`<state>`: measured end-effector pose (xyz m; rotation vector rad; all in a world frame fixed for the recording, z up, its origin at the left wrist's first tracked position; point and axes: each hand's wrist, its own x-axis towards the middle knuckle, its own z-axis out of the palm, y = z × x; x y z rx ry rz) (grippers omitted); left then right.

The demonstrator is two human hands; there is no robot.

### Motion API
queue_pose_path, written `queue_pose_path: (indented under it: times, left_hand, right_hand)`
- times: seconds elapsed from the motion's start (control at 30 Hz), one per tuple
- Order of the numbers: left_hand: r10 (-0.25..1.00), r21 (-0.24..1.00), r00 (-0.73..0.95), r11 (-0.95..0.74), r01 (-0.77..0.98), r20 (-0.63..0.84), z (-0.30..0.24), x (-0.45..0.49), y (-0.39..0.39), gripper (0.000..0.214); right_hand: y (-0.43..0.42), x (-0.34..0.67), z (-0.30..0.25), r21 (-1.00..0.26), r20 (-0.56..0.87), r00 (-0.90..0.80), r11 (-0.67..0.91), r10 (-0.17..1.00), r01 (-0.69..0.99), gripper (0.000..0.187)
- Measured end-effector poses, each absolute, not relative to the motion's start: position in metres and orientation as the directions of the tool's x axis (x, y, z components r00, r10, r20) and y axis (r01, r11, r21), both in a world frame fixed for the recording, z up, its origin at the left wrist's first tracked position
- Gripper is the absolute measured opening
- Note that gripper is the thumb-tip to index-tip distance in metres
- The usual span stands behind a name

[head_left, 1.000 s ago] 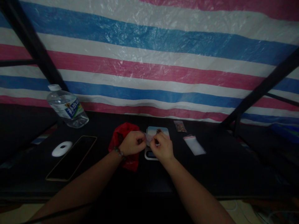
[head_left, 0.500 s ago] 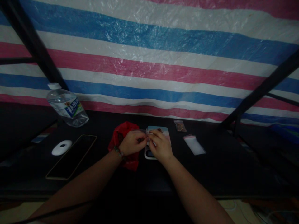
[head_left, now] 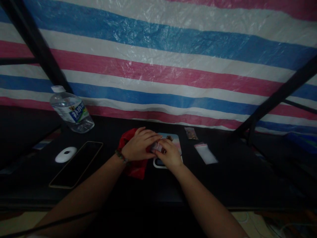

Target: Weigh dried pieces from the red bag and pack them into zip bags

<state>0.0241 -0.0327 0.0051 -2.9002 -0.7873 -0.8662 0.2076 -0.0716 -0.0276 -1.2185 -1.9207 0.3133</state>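
A small clear plastic bag (head_left: 155, 146) is held between my two hands above a small digital scale (head_left: 176, 140) with a pale printed top, white rim and dark display. My left hand (head_left: 140, 144), a beaded bracelet at its wrist, has its fingers laid over the bag's left side with the thumb below. On the right edge, my right hand (head_left: 171, 154) pinches the bag between thumb and fingers. Beneath my left hand lies a crumpled red plastic bag (head_left: 136, 170), its opening mostly covered. The contents of the clear bag are too dim to make out.
To the right lie a small zip bag of brown bits (head_left: 191, 134) and a white zip bag (head_left: 206, 154). A phone (head_left: 76, 165), a white oval case (head_left: 65, 154) and a water bottle (head_left: 73, 112) are at left. Striped tarp (head_left: 160, 72) hangs behind, between black metal bars.
My left hand has opened from a pinch and stretched its fingers forward over the clear bag. My right hand stays near the same spot, still pinching. The view has shifted slightly.
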Motion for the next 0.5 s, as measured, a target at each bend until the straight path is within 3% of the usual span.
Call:
queue_pose_path:
  times: [0.27,0.5]
  left_hand:
    - [0.489,0.250,0.715,-0.871,0.422,0.499,-0.004,0.021,-0.024,0.065]
    - [0.630,0.352,0.600,-0.775,0.525,0.493,-0.006,0.023,-0.023,0.051]
  right_hand:
    - [-0.073,0.213,-0.021,-0.596,0.553,-0.214,0.562,0.805,0.573,0.026]
    - [-0.038,0.264,0.018,-0.583,0.724,0.072,0.553,0.686,0.595,0.023]
